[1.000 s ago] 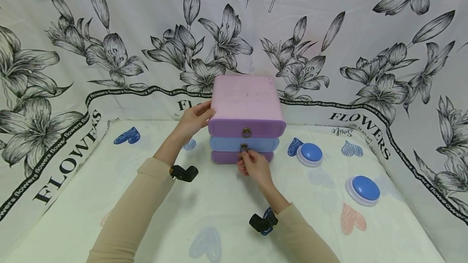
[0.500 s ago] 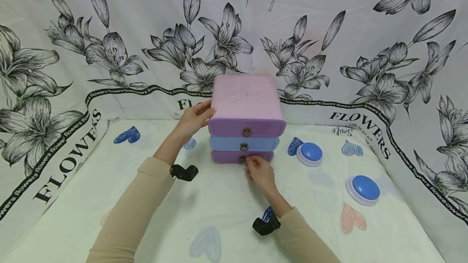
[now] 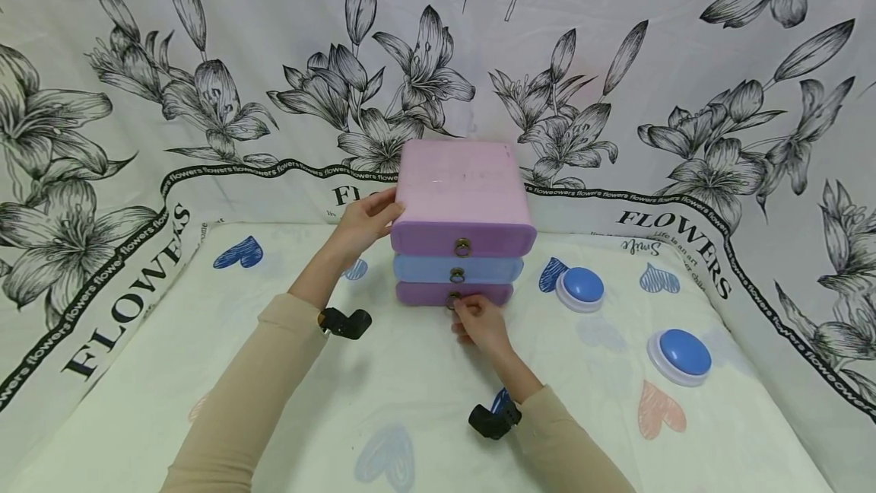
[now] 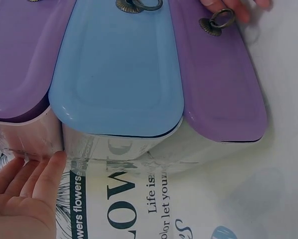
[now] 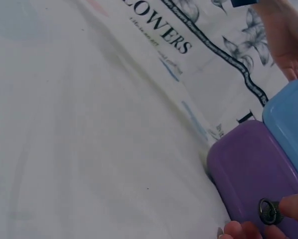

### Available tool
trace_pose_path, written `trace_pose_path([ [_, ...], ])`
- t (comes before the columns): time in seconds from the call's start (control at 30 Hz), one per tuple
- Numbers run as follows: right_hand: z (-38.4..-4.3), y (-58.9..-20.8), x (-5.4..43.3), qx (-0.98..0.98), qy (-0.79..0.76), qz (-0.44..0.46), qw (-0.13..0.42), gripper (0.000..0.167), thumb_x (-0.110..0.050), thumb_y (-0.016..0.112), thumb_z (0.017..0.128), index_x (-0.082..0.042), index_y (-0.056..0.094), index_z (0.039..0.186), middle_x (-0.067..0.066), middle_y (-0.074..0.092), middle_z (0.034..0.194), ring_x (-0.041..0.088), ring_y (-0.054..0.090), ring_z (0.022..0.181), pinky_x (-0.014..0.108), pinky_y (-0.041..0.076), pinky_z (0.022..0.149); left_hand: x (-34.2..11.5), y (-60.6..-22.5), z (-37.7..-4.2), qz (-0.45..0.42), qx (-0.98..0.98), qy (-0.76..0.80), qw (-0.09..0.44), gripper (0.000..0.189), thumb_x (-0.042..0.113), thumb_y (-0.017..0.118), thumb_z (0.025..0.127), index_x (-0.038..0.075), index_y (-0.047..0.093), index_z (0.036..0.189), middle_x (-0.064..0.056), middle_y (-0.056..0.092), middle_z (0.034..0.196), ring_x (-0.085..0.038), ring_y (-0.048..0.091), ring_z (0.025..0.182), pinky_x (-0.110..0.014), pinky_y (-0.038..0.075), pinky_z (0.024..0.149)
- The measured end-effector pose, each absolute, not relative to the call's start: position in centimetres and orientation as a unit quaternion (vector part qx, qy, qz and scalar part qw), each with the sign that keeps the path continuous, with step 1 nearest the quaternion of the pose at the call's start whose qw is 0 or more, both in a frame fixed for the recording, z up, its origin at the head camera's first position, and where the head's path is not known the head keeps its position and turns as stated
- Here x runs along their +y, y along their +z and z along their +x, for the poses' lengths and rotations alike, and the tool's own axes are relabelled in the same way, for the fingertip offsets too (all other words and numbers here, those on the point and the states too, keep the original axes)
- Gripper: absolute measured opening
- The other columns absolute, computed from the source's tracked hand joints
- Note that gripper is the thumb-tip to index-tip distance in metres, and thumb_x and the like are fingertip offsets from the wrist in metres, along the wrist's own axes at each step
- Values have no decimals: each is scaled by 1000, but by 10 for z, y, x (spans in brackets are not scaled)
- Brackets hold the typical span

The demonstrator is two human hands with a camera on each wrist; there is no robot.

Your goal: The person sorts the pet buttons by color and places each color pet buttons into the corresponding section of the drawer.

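Observation:
A small drawer cabinet point(image 3: 465, 181) with a pink top stands against the backdrop. Its front has an upper purple drawer point(image 3: 417, 238), a blue middle drawer point(image 4: 119, 74) and a lower purple drawer point(image 4: 223, 84), all pushed in. Each front carries a bronze ring pull. My left hand point(image 3: 363, 223) rests with its fingers against the cabinet's left side; in the left wrist view those fingers point(image 4: 27, 181) lie nearly straight. My right hand point(image 3: 482, 326) pinches the lowest ring pull point(image 5: 267, 211) between thumb and curled fingers. The fingertips behind the ring are partly hidden.
Two blue push buttons with white bases, a nearer one point(image 3: 684, 356) and a farther one point(image 3: 582, 287), sit right of the cabinet. White cloth printed with hearts covers the table point(image 3: 308, 417). A flower-printed cloth point(image 3: 274, 21) rises behind.
My right hand has gone from the blue drawer's ring down to the lowest drawer's ring, shifting right and then slightly back left. My left hand stays in place.

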State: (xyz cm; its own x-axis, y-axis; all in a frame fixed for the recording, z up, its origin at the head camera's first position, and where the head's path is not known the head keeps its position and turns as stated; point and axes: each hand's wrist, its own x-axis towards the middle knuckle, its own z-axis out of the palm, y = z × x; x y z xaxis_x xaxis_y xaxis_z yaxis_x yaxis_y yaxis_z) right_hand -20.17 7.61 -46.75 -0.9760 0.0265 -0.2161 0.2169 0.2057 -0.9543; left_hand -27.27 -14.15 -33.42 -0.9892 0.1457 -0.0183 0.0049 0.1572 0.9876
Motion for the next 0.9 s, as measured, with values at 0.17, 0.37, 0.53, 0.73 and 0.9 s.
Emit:
trace_pose_path([
  [0.17,-205,-470,74,729,-669,88,117,37,-28,55,93,4,54,112,13,68,94,10,65,62,27,57,55,-141,-334,-273,48,756,650,53,56,33,59,90,19,39,141,-3,44,140,-18,48,123,-34,47,97],
  [0.37,-208,-471,74,713,-679,93,149,41,-32,55,92,4,59,112,7,69,90,9,65,62,24,57,56,-141,-334,-273,49,755,652,55,56,32,59,91,19,39,141,-3,43,141,-18,47,124,-35,47,98],
  [0.53,-209,-472,73,700,-689,93,163,41,-33,53,93,3,60,112,8,70,89,10,66,63,24,57,56,-141,-335,-273,47,755,651,57,56,32,58,91,19,38,142,-3,42,142,-19,46,124,-35,46,98],
  [0.73,-212,-474,73,700,-689,96,162,38,-31,53,94,2,62,109,9,71,90,11,66,63,24,57,56,-141,-331,-270,44,747,661,65,55,28,58,92,17,38,141,-4,42,141,-19,46,124,-35,46,98],
  [0.9,-212,-472,73,701,-688,89,167,39,-31,51,95,4,61,108,10,71,91,9,65,61,22,56,55,-138,-318,-260,42,749,657,72,55,24,56,93,12,36,143,-7,40,143,-22,45,126,-36,45,99],
])
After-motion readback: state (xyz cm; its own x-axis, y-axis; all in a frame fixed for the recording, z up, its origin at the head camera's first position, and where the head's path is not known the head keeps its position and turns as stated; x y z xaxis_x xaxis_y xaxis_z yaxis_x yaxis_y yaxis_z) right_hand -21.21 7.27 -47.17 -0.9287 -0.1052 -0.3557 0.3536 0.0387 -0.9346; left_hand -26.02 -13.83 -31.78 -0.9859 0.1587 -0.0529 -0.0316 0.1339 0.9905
